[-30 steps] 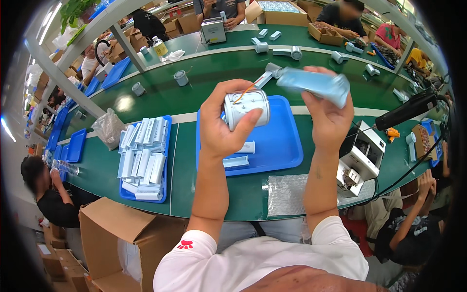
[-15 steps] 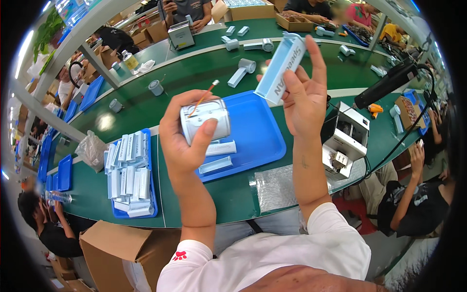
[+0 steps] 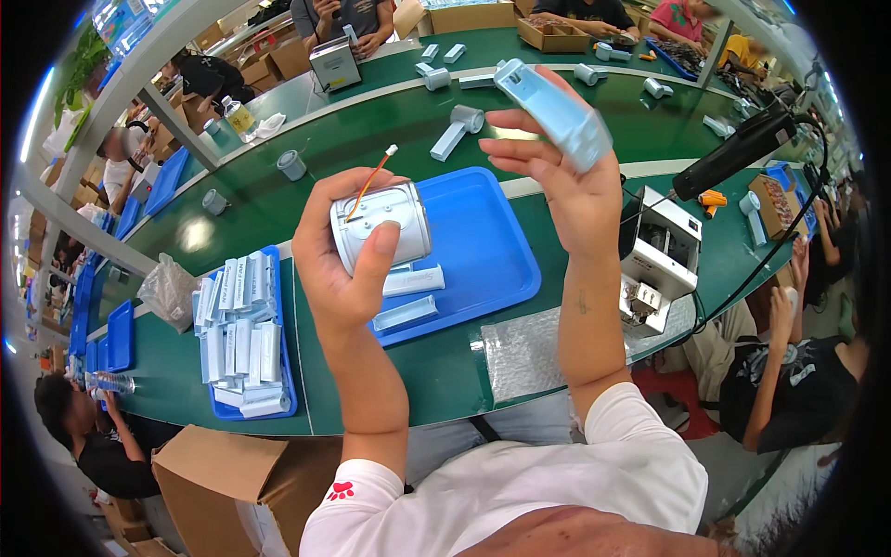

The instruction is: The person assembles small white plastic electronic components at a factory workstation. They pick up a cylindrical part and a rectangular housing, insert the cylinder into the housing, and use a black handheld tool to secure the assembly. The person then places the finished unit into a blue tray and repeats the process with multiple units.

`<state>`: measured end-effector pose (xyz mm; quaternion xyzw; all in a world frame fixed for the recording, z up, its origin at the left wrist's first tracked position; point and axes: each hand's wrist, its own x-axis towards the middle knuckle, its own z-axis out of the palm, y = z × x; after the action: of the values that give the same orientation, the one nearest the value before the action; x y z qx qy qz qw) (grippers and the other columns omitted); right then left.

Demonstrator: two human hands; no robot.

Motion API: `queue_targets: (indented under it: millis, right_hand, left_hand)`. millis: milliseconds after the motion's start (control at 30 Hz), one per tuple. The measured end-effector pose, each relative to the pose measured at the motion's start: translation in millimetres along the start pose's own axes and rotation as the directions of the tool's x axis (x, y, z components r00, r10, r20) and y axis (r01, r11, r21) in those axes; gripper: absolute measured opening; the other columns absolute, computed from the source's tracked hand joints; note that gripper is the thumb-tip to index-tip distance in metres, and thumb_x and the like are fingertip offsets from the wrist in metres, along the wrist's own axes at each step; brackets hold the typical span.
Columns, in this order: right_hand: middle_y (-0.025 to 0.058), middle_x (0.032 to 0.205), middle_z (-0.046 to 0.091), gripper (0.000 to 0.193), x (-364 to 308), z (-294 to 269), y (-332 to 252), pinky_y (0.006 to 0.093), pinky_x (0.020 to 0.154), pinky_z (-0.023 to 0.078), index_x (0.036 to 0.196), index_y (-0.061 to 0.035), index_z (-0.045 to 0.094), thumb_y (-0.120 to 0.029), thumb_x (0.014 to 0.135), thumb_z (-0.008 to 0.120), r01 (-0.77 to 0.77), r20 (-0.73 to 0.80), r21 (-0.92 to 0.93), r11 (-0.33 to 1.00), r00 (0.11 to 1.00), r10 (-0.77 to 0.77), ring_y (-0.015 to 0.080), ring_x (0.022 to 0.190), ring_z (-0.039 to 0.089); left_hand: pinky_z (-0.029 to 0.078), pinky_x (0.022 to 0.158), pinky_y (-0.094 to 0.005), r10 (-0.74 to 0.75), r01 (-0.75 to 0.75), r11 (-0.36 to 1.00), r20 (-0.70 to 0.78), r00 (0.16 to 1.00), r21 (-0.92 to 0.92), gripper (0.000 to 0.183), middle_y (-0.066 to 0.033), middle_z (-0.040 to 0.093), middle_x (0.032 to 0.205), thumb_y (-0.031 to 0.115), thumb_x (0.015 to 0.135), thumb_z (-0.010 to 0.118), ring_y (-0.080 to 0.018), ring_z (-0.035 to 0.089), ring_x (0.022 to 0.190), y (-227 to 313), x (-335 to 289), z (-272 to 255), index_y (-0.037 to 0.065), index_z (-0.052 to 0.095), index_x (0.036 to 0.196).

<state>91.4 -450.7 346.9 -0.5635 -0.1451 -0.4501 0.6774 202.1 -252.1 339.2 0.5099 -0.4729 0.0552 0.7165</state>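
Above the left edge of the blue tray (image 3: 492, 237), the left hand (image 3: 336, 278) clasps a white cylindrical housing (image 3: 397, 204), while to its upper right the right hand (image 3: 580, 209) grasps a pale-blue handle shell (image 3: 554, 113), long axis slanting down rightward.
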Motion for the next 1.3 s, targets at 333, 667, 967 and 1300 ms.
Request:
queue_targets:
  millis: [333, 667, 967, 1300]
  right_hand:
    - [0.0073, 0.071, 0.072, 0.026, -1.0, 3.3, -3.2, 0.021, 0.055, 0.046, 0.108, 0.0023, 0.07, -0.019, 0.094, 0.076, -0.212, -0.227, -0.267, 0.94, 0.962, 0.153, 0.011, 0.058, 0.067]
    - [0.0053, 0.09, 0.072, 0.028, -0.1, -4.6, 12.0, 0.0295, 0.063, 0.05, 0.101, -0.0042, 0.07, -0.02, 0.081, 0.081, 0.069, -0.199, -0.677, 0.733, 0.941, -0.273, 0.0158, 0.079, 0.068]
    - [0.0066, 0.088, 0.069, 0.032, 0.1, -0.8, 5.2, 0.038, 0.066, 0.052, 0.107, -0.0107, 0.073, -0.017, 0.077, 0.081, 0.212, 0.04, -0.906, 0.367, 0.905, -0.424, 0.0278, 0.077, 0.066]
    - [0.0284, 0.114, 0.07, 0.035, -1.6, -3.2, -5.2, 0.0392, 0.093, 0.058, 0.13, 0.0048, 0.048, -0.018, 0.105, 0.057, -0.079, -0.097, 0.204, 0.976, 0.99, 0.101, 0.0332, 0.103, 0.073]
  left_hand:
    - [0.053, 0.091, -0.0336, -0.032, 0.032, 0.999, 0.035, 0.999, 0.008, 0.043, -0.0158, 0.071, 0.108, 0.022, 0.088, 0.074, -0.0219, 0.068, 0.101, -2.3, -1.9, 4.1, -0.004, 0.061, 0.119]
    - [0.052, 0.091, -0.0328, -0.083, 0.083, 0.997, 0.074, 0.994, 0.01, 0.041, -0.015, 0.07, 0.109, 0.018, 0.088, 0.073, -0.0204, 0.067, 0.101, -1.7, -2.6, 9.5, -0.004, 0.061, 0.12]
    - [0.052, 0.09, -0.0313, -0.118, 0.113, 0.992, 0.108, 0.987, 0.054, 0.039, -0.0135, 0.071, 0.108, 0.017, 0.089, 0.073, -0.0181, 0.067, 0.1, -4.2, 0.3, 10.0, -0.004, 0.062, 0.119]
    - [0.051, 0.087, -0.0294, -0.149, 0.138, 0.988, 0.166, 0.975, 0.076, 0.039, -0.0112, 0.071, 0.105, 0.018, 0.086, 0.076, -0.0164, 0.066, 0.096, -6.2, 1.4, 15.4, -0.002, 0.064, 0.118]
